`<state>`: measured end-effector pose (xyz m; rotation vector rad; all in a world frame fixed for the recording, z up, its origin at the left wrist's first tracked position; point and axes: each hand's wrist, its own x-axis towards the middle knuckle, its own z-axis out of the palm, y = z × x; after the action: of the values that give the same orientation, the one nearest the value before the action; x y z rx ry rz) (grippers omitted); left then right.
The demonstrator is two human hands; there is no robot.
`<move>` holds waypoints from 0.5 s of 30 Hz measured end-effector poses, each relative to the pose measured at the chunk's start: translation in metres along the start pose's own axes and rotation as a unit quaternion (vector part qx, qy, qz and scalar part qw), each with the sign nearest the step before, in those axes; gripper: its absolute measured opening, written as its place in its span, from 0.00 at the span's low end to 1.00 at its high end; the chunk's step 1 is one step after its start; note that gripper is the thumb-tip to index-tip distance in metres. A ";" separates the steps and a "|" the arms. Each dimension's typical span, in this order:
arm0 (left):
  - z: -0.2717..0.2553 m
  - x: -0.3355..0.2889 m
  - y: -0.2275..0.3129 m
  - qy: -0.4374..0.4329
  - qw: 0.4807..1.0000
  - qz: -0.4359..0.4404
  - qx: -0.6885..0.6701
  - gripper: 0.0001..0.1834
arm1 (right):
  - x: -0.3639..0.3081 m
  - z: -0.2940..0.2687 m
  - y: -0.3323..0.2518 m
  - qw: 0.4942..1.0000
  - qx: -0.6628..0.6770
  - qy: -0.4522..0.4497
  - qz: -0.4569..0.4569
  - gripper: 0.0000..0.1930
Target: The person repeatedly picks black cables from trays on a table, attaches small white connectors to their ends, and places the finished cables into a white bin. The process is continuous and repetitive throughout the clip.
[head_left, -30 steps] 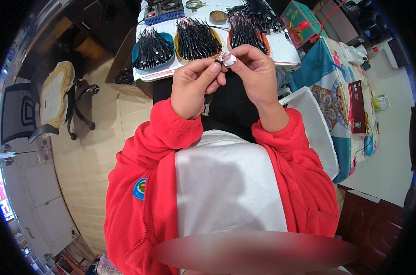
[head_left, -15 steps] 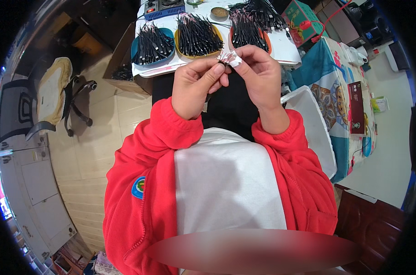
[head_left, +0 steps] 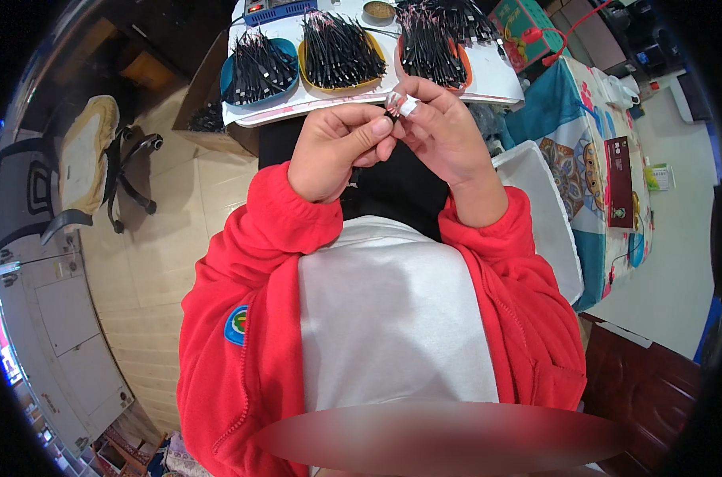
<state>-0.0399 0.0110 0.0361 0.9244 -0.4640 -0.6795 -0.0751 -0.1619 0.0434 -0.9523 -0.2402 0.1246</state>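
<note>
Over the table's front edge, my left hand (head_left: 334, 147) pinches the end of a thin black cable (head_left: 392, 116) between thumb and fingertips. Pinkish bare wire ends stick out of it. Close against it, my right hand (head_left: 450, 135) is closed, thumb to fingers, at the wire ends. A small white piece (head_left: 408, 106) shows at its fingertips; whether it is tape or a finger wrapping I cannot tell. Beyond my hands stand a blue tray (head_left: 293, 90), a yellow tray (head_left: 327, 84) and an orange tray (head_left: 467, 63), each heaped with short black cables.
The white-topped table (head_left: 253, 117) also bears a blue device (head_left: 280, 10), a small round tin (head_left: 379, 11) and more loose cables. A white bin (head_left: 577, 266) stands at my right beside a cloth-covered table (head_left: 595, 278). Left are a cardboard box (head_left: 226, 139) and an office chair (head_left: 90, 159).
My right fingers have closed in on the wire ends, which were fanned out before and are now mostly covered. The view has shifted slightly. My left hand keeps its pinch.
</note>
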 end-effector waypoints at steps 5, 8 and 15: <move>0.000 -0.002 0.001 -0.008 0.999 -0.016 0.038 0.10 | 0.000 -0.012 0.007 0.985 0.135 -0.058 0.084 0.12; 0.000 -0.002 0.001 0.002 0.997 -0.032 0.069 0.09 | 0.000 -0.018 0.008 0.986 0.117 -0.017 0.121 0.12; -0.006 0.005 0.004 0.002 0.997 -0.047 0.056 0.10 | 0.005 -0.013 0.011 0.997 -0.019 0.031 0.068 0.12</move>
<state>-0.0318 0.0125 0.0363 1.0582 -0.4596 -0.7431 -0.0674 -0.1651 0.0281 -1.0096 -0.1211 0.2154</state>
